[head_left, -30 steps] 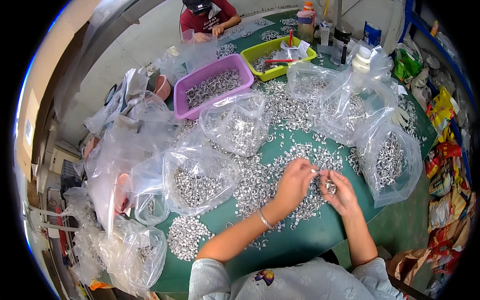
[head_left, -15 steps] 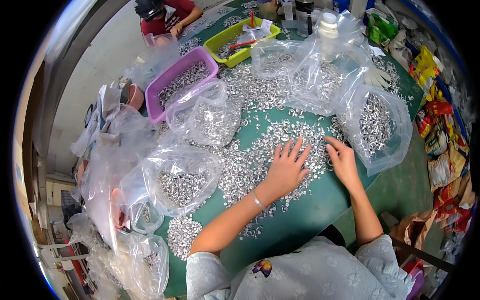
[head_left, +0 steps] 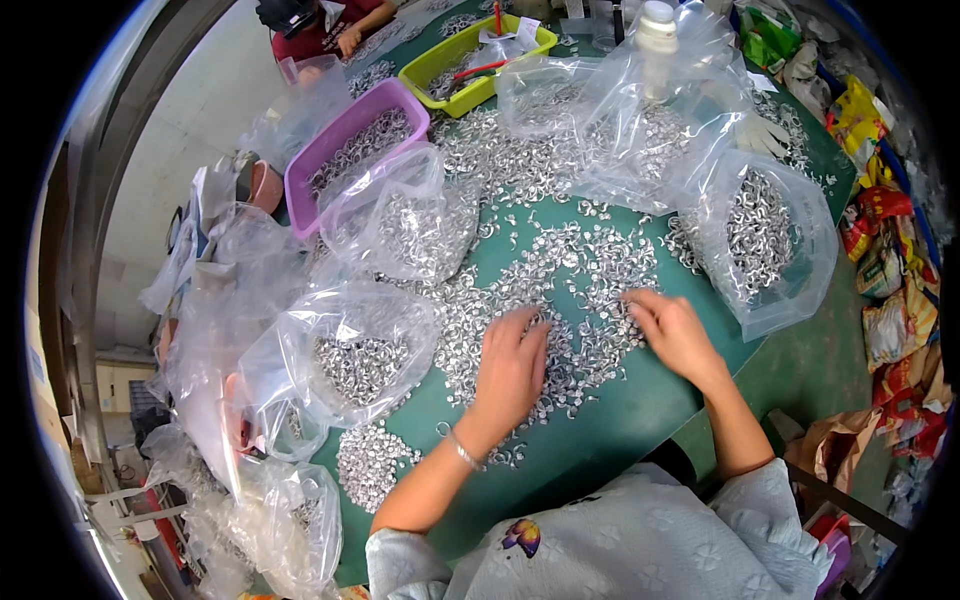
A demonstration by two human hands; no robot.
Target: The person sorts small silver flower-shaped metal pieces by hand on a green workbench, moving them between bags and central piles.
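Observation:
Small silvery curved metal pieces lie spread in a loose pile on the green table. My left hand, a thin bracelet at its wrist, is over the near left part of the pile. Its fingers are bent down and smeared by motion, so any piece under them is hidden. At the pile's right edge, my right hand has thumb and forefinger drawn close together over the pieces; what lies between them is too small to make out. A tighter heap of flat, roundish metal pieces sits near my left forearm.
Clear plastic bags of metal pieces stand left, behind it and right. Farther back are a purple basin, a yellow-green basin and a white bottle. Another person works at the far left.
My left hand has drawn back toward me and left, its spread fingers now bent. A strip of green table shows in the pile. My right hand has shifted slightly nearer, its thumb and forefinger closer together.

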